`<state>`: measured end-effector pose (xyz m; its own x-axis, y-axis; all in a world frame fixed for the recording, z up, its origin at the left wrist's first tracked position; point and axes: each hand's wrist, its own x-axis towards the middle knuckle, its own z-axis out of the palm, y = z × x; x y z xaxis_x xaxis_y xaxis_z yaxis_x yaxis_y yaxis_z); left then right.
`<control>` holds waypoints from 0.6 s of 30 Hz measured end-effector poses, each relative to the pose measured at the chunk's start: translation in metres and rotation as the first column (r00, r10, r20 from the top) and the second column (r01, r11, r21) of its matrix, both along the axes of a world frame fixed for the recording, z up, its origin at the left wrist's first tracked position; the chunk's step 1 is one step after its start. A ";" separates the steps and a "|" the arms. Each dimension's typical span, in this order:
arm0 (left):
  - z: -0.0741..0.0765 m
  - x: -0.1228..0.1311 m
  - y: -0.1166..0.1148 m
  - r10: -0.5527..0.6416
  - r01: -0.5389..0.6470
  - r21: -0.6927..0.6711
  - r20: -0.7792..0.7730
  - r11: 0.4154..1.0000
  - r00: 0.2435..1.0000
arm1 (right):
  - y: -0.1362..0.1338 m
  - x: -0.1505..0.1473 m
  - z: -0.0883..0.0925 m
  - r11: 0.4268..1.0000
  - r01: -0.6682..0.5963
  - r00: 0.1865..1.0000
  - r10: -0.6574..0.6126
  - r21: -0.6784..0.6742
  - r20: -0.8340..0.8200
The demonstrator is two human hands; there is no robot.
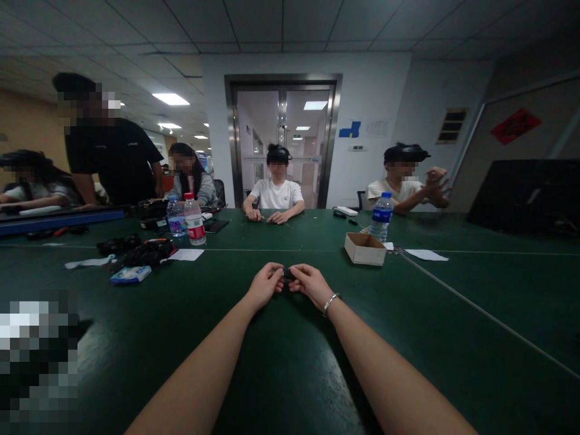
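My left hand (265,284) and my right hand (310,285) meet over the dark green table (290,362), fingers curled. Both pinch a small black object (287,275) between them; it is too small and dark to name. A silver bracelet (330,304) circles my right wrist. Both forearms reach forward from the bottom of the view.
An open cardboard box (365,248) stands ahead to the right, a blue-labelled water bottle (381,216) behind it. Two bottles (194,219) and black gear (145,251) lie at the left. Papers (426,255) lie on the table. Several people sit or stand around it.
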<state>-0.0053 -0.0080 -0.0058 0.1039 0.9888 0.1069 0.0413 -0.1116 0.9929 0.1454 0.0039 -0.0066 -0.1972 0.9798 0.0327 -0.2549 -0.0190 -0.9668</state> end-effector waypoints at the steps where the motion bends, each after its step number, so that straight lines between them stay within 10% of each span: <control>1: 0.000 0.000 0.000 -0.003 0.003 0.013 0.000 1.000 1.000 | 0.000 0.000 0.000 1.000 -0.001 1.000 0.001 0.001 -0.004; 18: 0.001 -0.001 0.000 0.023 -0.023 0.016 0.009 1.000 1.000 | 0.007 0.002 -0.008 0.999 -0.025 1.000 0.025 0.020 0.003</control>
<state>-0.0058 -0.0083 -0.0044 0.0802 0.9891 0.1234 0.0353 -0.1265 0.9913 0.1476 0.0107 -0.0147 -0.2213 0.9738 0.0521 -0.2517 -0.0054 -0.9678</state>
